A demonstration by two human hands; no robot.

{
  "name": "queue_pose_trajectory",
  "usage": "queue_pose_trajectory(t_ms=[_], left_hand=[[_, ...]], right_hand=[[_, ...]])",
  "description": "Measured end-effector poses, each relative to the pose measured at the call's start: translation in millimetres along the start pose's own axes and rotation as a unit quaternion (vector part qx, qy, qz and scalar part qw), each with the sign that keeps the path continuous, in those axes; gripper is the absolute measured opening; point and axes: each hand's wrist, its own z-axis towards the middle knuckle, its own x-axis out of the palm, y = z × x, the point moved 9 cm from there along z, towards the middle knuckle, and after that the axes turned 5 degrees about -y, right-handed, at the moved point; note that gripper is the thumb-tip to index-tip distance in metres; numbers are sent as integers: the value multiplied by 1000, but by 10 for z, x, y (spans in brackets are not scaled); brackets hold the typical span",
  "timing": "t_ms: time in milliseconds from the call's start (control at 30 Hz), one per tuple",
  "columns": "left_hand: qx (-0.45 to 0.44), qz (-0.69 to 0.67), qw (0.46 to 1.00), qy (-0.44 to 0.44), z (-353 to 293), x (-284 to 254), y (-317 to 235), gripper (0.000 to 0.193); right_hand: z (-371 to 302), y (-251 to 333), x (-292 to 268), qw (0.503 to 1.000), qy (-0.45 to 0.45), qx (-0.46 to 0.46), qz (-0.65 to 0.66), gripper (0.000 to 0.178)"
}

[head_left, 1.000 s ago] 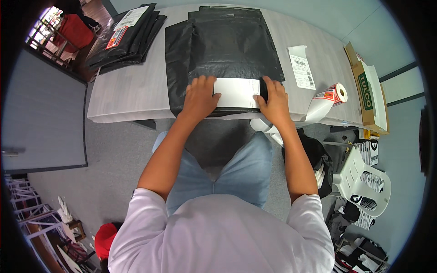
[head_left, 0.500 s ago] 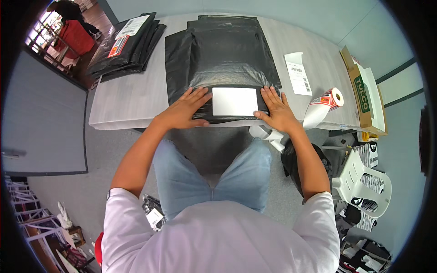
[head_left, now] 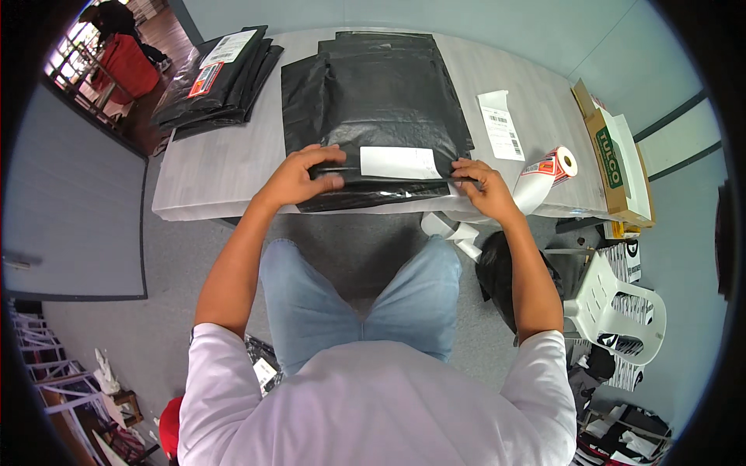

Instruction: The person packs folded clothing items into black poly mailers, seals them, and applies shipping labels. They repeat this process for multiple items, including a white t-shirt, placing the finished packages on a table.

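A black plastic mailing bag [head_left: 381,93] lies on the table in front of me, on top of other flat black bags. Along its near side a folded strip is lifted a little, and a blank white label [head_left: 399,162] sits on that strip. My left hand [head_left: 301,179] is closed on the strip's left end, thumb below and fingers above. At the right end, my right hand [head_left: 486,190] pinches the strip between thumb and fingers. Between the hands the fold's near edge runs roughly straight.
Stacked black parcels [head_left: 225,81] with labels lie at the table's left. To the right are a printed slip [head_left: 501,124], a label roll [head_left: 553,166] with its strip trailing over the edge, and a cardboard box [head_left: 614,167]. A white plastic chair [head_left: 614,311] stands lower right.
Both hands have gone from lying flat on the bag to gripping the ends of its folded strip. The strip and label now tilt up off the bag.
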Motion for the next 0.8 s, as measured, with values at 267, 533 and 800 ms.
queue_pose_trajectory(t_ms=[267, 533, 800], left_hand=[[-46, -133, 990, -18, -71, -57, 413, 34], [-53, -117, 991, -48, -10, -75, 317, 22], [-98, -54, 994, -16, -100, 16, 419, 9]], right_hand=[[97, -143, -104, 988, -24, 69, 133, 20], [183, -123, -199, 973, -54, 97, 205, 17], [-22, -341, 27, 979, -23, 97, 177, 14]])
